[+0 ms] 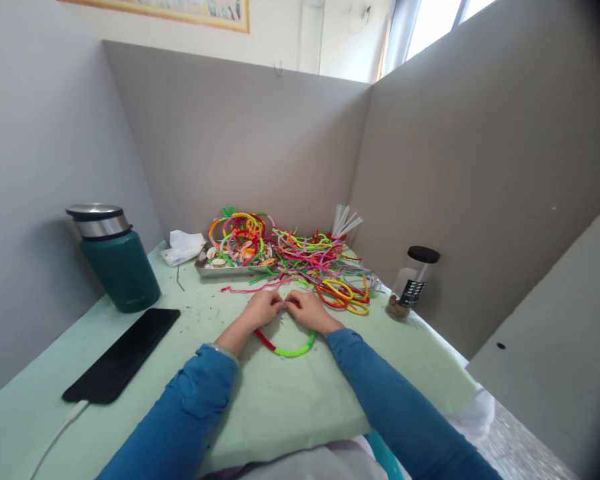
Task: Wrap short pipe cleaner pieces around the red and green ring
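A ring of fuzzy pipe cleaner (293, 353), part red and part bright green, lies low over the table in front of me. My left hand (263, 310) pinches at its far side, thumb and finger pressed together. Just beside it, my right hand (307, 310) pinches too, the fingertips of both nearly meeting. A small purple bit shows between them; the ring's ends are hidden by my fingers. Beyond my hands runs a loose pink pipe cleaner (254, 289). Red and yellow loops (347, 297) lie right of my right hand.
A metal tray (220, 271) of shells and colourful rings stands at the back, beside a heap of pipe cleaners (310, 253). At left are a green bottle (120, 267), a black phone (123, 357) on a cable and white tissue (185, 245). A black-lidded jar (413, 283) stands right. Grey partitions enclose the table.
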Available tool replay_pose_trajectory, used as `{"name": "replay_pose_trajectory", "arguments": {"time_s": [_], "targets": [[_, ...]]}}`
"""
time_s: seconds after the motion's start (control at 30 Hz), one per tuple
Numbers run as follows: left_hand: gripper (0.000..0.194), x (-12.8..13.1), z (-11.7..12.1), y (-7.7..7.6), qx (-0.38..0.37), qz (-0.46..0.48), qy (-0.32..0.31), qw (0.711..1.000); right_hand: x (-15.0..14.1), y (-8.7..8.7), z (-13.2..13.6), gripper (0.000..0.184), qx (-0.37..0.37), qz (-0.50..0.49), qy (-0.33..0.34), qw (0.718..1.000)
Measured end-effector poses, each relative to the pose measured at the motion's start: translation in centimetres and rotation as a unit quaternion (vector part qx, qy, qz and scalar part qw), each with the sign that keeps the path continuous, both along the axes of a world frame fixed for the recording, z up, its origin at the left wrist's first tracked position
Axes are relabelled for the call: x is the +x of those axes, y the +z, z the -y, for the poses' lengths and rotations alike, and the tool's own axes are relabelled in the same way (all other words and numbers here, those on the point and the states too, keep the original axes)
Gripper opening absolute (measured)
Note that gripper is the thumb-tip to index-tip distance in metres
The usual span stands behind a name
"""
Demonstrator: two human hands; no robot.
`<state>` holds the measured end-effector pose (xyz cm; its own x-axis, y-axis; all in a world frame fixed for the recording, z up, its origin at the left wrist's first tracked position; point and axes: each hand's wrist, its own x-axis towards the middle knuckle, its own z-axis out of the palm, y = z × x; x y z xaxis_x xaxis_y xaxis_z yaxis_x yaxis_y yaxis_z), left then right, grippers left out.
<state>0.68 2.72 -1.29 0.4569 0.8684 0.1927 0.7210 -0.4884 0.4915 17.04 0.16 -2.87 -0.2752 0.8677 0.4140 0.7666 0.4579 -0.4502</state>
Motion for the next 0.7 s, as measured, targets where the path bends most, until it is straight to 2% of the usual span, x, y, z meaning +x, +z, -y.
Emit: {"name": "replay_pose_trajectory", "arguments": {"time_s": [0.27,0.6,0.7], "targets": [[0.018,0.07,0.18,0.45,0.002,0.027,0.007,1.0,0.01,0.15,0.09,0.011,0.011,-0.017,0.007,1.0],[0.021,-0.24,-0.34,-0.38,-0.109,0.089,0.01,0.99,0.04,0.19,0.15,0.01,0.017,-0.028,0.015,0.999],[0.021,-0.1,-0.14,-0.2,-0.109,0.088,0.016,0.99,0.02,0.26,0.21,0.011,0.012,-0.027,0.014,0.999]]}}
